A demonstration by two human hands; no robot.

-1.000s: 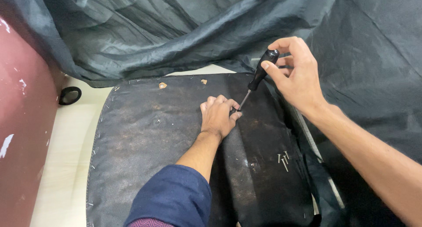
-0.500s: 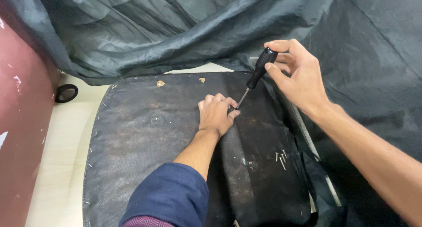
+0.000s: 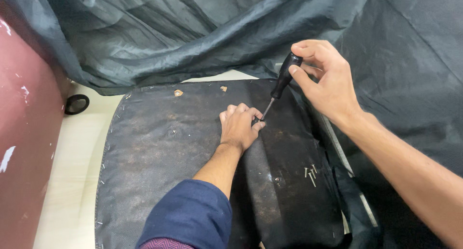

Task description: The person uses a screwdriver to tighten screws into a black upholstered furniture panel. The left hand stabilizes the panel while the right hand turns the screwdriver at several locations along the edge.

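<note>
No packages, labels, signs or screens in view.
</note>
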